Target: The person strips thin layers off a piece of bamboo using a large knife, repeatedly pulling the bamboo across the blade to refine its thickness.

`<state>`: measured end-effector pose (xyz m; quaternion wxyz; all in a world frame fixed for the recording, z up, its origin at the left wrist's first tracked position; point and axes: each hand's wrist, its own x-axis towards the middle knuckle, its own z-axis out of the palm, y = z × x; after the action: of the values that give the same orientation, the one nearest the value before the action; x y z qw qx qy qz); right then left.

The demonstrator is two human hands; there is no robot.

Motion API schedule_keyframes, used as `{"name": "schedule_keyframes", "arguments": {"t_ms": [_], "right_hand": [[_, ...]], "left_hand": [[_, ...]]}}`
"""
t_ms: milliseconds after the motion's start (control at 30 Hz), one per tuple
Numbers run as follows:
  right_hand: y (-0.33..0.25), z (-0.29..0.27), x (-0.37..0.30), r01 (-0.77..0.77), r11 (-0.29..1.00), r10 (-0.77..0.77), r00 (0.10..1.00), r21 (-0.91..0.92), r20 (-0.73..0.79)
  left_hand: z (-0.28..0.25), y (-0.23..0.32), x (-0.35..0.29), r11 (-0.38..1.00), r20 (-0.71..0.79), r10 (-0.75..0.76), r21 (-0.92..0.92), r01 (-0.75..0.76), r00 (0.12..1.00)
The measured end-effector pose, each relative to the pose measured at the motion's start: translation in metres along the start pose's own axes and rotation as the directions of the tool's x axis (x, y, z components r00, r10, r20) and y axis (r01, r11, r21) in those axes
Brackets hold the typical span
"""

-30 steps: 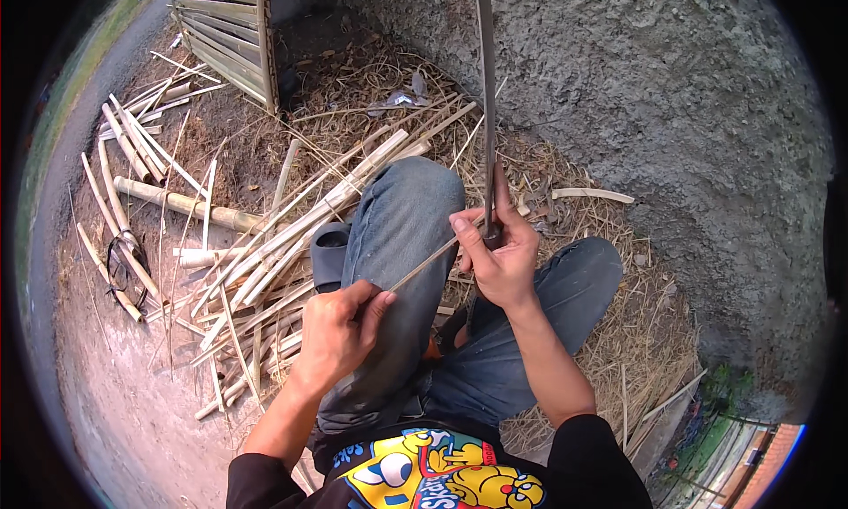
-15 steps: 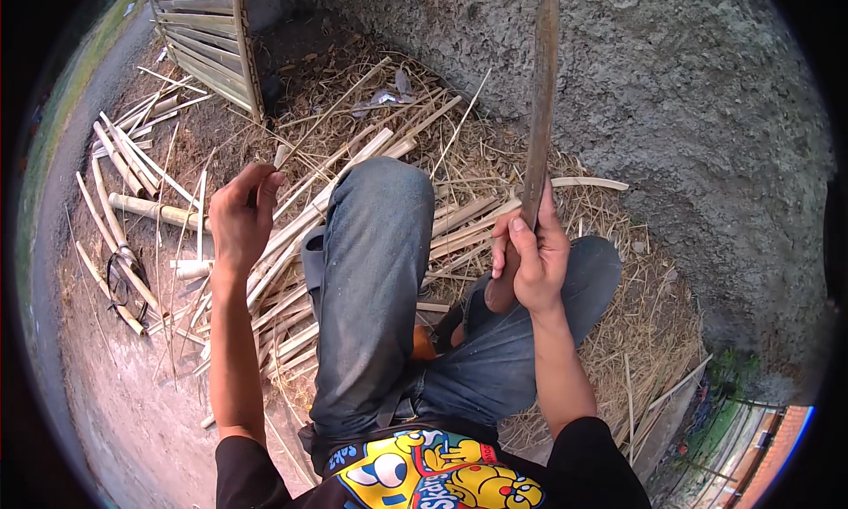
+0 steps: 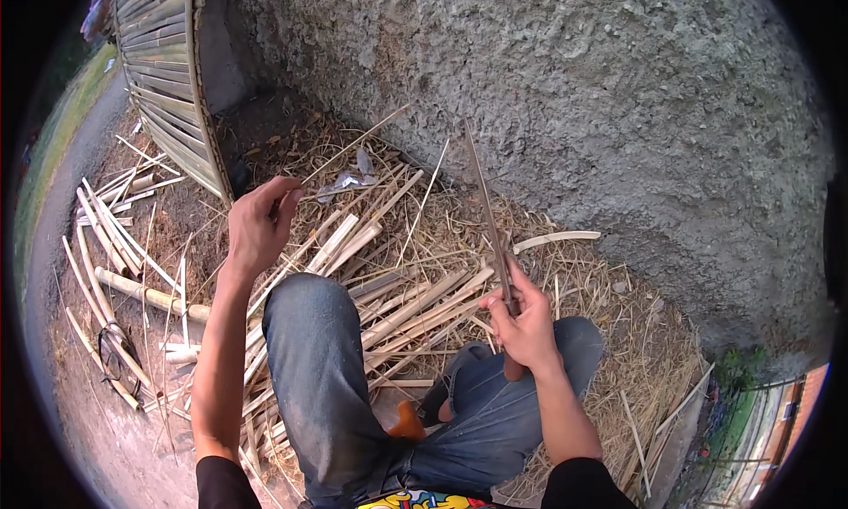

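Observation:
My left hand (image 3: 262, 224) is raised over the pile, thumb and fingers pinched together. From its fingertips a thin bamboo strip (image 3: 358, 142) slants up and away to the right. Wrapped round the brown handle of a machete (image 3: 488, 210) is my right hand (image 3: 523, 323), held over my bent right leg. The long dark blade points up and away, seen nearly edge-on. Split bamboo pieces (image 3: 424, 310) lie in a loose heap beyond and between my knees.
A rough grey wall (image 3: 565, 94) rises ahead and to the right. At the far left stands a slatted bamboo panel (image 3: 163, 76). Bamboo poles (image 3: 155, 294) and a tied bundle of curved strips (image 3: 110, 332) lie on the left. Shavings (image 3: 636, 350) cover the ground.
The machete has tipped from blade face toward me to nearly edge-on, and its tip is lower. My left hand, still holding the strip, sits slightly lower. The whole view has shifted.

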<state>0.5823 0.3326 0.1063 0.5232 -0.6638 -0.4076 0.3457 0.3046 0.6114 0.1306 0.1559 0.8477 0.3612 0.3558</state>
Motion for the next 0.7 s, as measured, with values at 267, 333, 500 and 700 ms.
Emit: {"name": "schedule_keyframes", "arguments": {"t_ms": [267,333,500,700], "right_hand": [[-0.031,-0.105,0.099,0.356,0.826,-0.517,0.789,-0.437,-0.333],[-0.024,-0.133,0.133,0.405,0.825,-0.556,0.708,-0.394,-0.435],[0.019,-0.181,0.206,0.521,0.802,-0.593,0.639,-0.292,-0.49],[0.044,-0.193,0.257,0.495,0.775,-0.631,0.644,-0.394,-0.433]], "left_hand": [[0.104,0.11,0.186,0.909,-0.21,0.353,-0.156,-0.388,0.912],[0.136,0.13,0.23,0.887,-0.227,0.389,-0.169,-0.429,0.893],[0.212,0.142,0.294,0.933,-0.199,0.288,-0.163,-0.322,0.937],[0.25,0.145,0.317,0.936,-0.117,0.182,-0.283,-0.209,0.976]]}}
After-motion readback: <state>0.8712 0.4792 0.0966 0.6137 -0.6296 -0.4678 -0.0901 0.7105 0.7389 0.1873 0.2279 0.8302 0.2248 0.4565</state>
